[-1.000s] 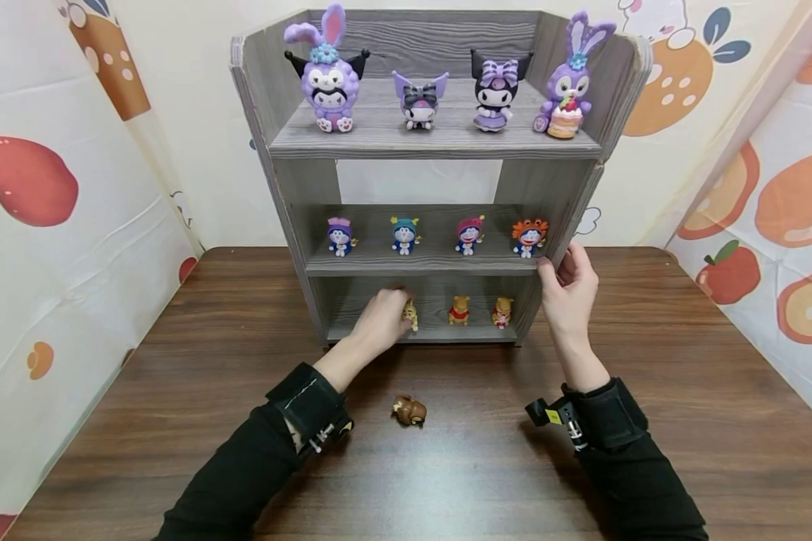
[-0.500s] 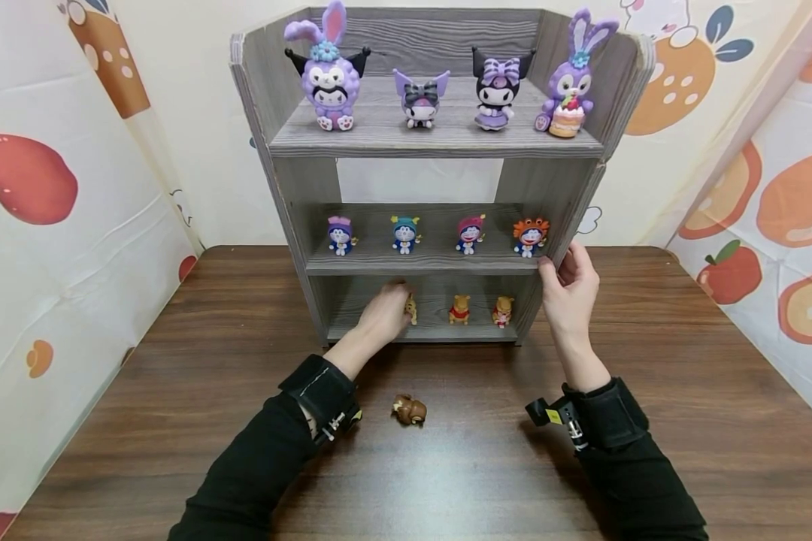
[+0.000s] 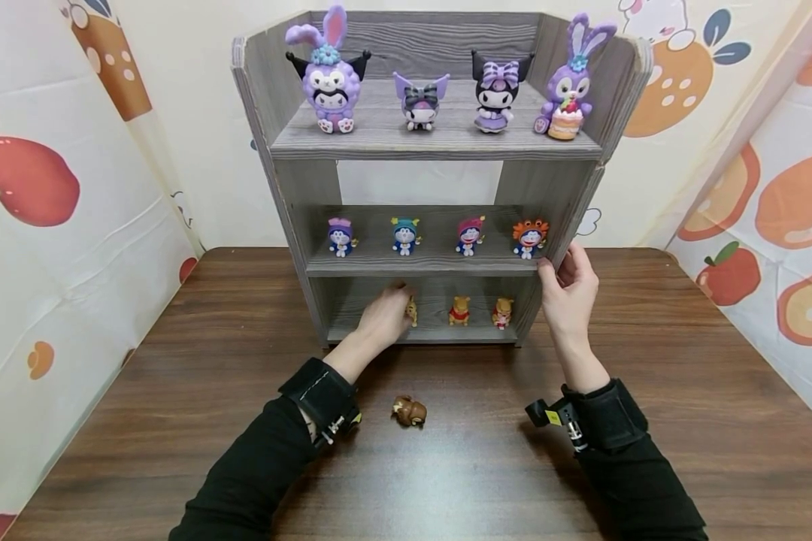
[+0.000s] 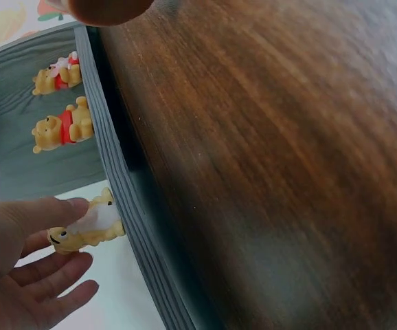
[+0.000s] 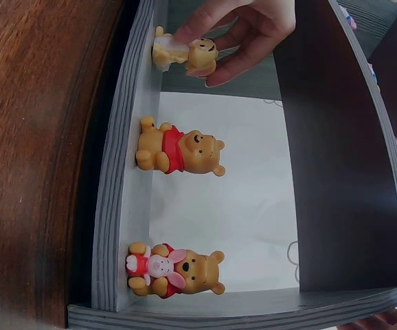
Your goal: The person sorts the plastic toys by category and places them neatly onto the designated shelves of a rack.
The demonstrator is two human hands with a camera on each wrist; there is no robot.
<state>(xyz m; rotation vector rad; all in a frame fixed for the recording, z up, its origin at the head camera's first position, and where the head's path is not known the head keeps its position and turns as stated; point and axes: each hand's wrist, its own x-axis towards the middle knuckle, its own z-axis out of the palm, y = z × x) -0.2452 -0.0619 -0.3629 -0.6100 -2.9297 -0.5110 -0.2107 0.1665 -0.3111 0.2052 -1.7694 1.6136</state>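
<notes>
My left hand [image 3: 383, 315] reaches into the bottom tier of a grey wooden shelf [image 3: 419, 261]. Thumb and fingers hold a small yellow figurine with a pale belly [image 4: 97, 221], which stands at the tier's front edge. In the head view the hand covers part of it. To its right sit a bear figurine in a red shirt [image 3: 459, 310] and a bear figurine hugging a pink piglet [image 3: 502, 312]. My right hand [image 3: 570, 297] grips the shelf's right side panel at middle-tier height, thumb toward the front. A brown figurine [image 3: 409, 411] lies on the table before the shelf.
Several blue figurines in coloured hats, one a red crab hat [image 3: 530, 237], line the middle tier. Larger purple figurines, such as the tall-eared one [image 3: 330, 90], stand on top. The brown wooden table [image 3: 460, 481] is flanked by fruit-print cloth [image 3: 74, 300].
My left hand and forearm have shifted slightly right and forward, still at the yellow figurine, which turned a little. The right hand has kept its place on the side panel.
</notes>
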